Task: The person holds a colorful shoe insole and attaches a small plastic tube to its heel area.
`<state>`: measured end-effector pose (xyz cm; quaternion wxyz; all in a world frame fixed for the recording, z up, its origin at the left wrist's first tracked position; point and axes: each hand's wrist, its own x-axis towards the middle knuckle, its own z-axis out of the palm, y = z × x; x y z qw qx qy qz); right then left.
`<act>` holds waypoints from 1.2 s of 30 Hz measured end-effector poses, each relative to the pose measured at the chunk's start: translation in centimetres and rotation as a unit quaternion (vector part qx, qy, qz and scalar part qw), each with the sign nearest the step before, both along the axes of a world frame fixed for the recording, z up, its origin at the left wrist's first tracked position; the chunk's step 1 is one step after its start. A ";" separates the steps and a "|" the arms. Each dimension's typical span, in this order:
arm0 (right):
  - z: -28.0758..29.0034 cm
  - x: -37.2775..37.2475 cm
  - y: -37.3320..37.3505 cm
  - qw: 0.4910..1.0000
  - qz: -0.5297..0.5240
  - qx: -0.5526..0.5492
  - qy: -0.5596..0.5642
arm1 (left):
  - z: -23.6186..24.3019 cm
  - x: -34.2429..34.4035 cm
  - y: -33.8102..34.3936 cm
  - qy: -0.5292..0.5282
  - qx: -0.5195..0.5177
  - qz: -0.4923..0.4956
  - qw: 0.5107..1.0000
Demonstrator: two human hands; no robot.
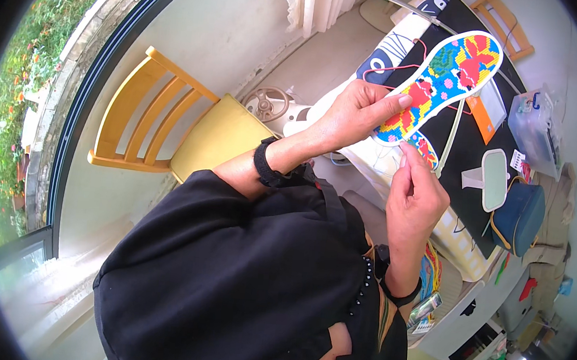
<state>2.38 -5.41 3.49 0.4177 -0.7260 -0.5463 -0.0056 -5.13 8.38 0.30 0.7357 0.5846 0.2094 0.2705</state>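
A cross-stitched insole (476, 63) with a red, blue, yellow and green pattern and a white edge is in my left hand (357, 117). The thumb presses on its patterned face, and the rest of the fingers are behind it. Part of a second patterned insole (426, 148) shows below its heel. Close to that heel edge, my right hand (416, 191) is closed in a pinch, thumb against forefinger. Whatever is between those fingertips is too small to make out. Both wrists wear black straps.
Beyond the insoles is a table with a black mat (407, 78), an orange-and-white card (484, 113), a white-framed mirror (494, 181), a clear plastic box (534, 129) and a blue bag (520, 217). A wooden chair (214, 132) and a toy steering wheel (268, 104) are at left.
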 end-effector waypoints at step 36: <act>0.3 2.5 -0.4 0.942 -0.096 -0.036 0.319 | -0.7 0.6 -0.7 -0.067 0.364 0.013 0.929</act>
